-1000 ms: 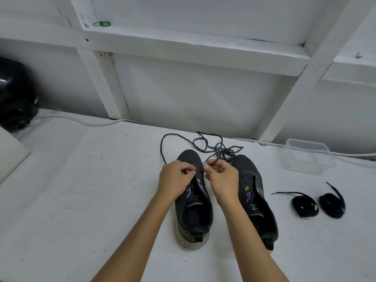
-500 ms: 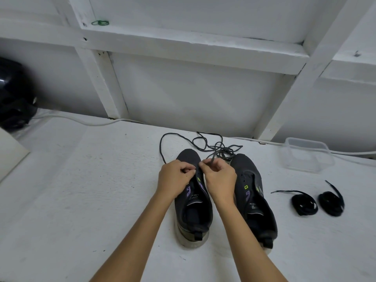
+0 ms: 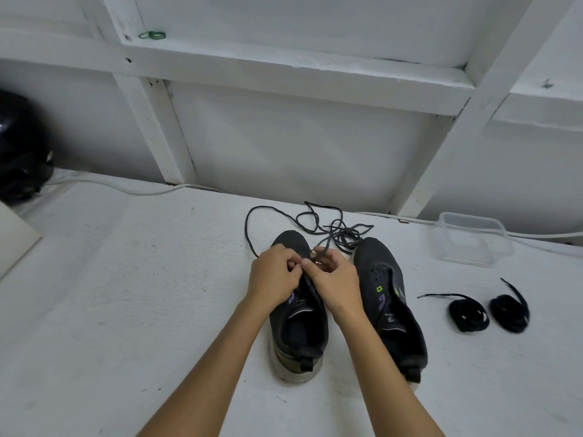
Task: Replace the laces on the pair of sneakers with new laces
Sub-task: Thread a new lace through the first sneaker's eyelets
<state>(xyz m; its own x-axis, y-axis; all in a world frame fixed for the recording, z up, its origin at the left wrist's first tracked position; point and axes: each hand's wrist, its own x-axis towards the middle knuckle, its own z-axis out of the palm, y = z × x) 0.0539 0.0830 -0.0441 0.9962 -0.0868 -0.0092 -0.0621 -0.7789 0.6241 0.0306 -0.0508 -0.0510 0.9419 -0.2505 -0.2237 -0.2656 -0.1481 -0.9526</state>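
Two dark sneakers stand side by side, toes away from me: the left sneaker [image 3: 296, 329] and the right sneaker [image 3: 386, 298], which shows bare eyelets. A thin dark lace [image 3: 318, 225] lies tangled beyond the toes, and one strand runs back to my hands. My left hand [image 3: 274, 275] pinches at the eyelet area of the left sneaker. My right hand [image 3: 334, 279] meets it over the same spot and pinches the lace strand. Two coiled black laces [image 3: 468, 313] [image 3: 509, 313] lie to the right of the sneakers.
A clear plastic container [image 3: 473, 238] sits at the back right. A white cable [image 3: 126, 187] runs along the wall's foot. A black helmet-like object [image 3: 19, 149] is at the far left, with a pale board [image 3: 15, 238] below it. White wooden framing rises behind the surface.
Both hands stay over the left sneaker's eyelets. The right hand's fingers have shifted slightly on the lace strand, and the view has drifted a little.
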